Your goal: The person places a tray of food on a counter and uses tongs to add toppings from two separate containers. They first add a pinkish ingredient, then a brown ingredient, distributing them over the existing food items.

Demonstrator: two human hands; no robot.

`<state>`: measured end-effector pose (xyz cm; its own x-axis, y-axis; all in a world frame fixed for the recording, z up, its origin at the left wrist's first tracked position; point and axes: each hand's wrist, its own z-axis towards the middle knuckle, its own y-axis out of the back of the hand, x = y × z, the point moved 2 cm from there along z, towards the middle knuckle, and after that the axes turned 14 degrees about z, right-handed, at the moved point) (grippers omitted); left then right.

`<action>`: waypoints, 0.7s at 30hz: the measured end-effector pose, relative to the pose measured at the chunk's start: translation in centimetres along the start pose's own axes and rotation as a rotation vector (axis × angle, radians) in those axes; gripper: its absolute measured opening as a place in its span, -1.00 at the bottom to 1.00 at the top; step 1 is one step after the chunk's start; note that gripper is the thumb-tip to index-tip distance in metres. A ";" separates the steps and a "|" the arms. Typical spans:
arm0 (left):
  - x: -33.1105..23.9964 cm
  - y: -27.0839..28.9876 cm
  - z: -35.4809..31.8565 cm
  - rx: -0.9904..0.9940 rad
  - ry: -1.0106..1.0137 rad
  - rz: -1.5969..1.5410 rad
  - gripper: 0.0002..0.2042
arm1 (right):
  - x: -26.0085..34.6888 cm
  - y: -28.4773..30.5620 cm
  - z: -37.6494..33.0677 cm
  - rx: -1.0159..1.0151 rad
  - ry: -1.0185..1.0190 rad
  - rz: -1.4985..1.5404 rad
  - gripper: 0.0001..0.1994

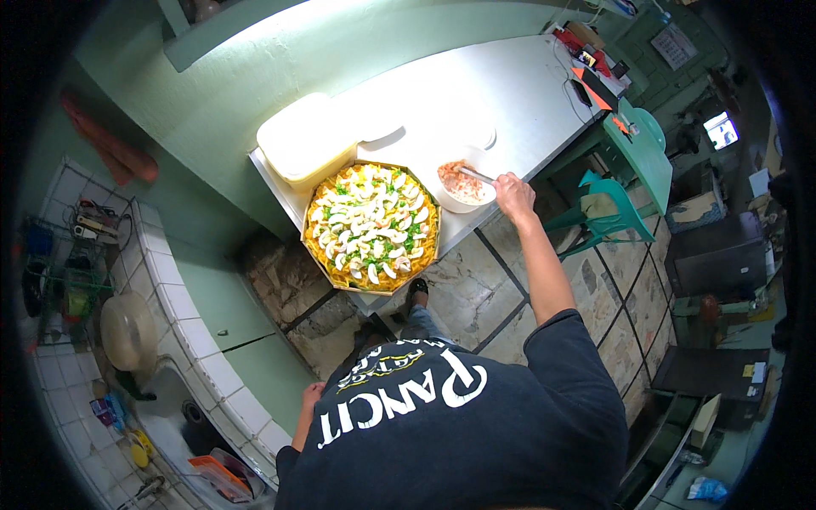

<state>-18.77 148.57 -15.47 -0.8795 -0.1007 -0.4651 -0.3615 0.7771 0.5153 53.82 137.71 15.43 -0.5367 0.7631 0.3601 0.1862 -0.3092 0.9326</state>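
Right arm: extended forward and up from the shoulder, nearly straight, bare below a short dark sleeve. Right hand (514, 192): fingers closed in a grip, knuckles up, wrist in line with the forearm. Left arm: hangs down at the side, elbow slightly bent. Left hand (311, 396): low by the hip, loosely curled, fingers not clearly visible.
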 end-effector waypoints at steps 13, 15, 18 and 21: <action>-0.3 0.1 0.0 0.026 0.019 -0.109 -0.78 | -0.7 0.6 0.0 0.009 -0.102 0.097 -0.71; -1.2 0.5 -1.1 0.044 0.007 -0.169 -0.77 | -0.3 1.9 -1.4 -0.104 -0.021 0.165 -0.75; -2.0 1.6 -3.3 0.055 -0.005 -0.170 -0.76 | 1.5 3.3 -4.8 -0.086 0.122 0.330 -0.80; -2.4 1.6 -4.0 0.034 0.013 -0.044 -0.76 | 5.2 1.9 -10.4 0.145 0.282 0.565 -0.83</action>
<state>-18.53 147.55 -10.65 -0.8671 -0.1427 -0.4773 -0.3891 0.7923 0.4700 42.81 135.22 18.82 -0.5153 0.3211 0.7946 0.6015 -0.5249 0.6022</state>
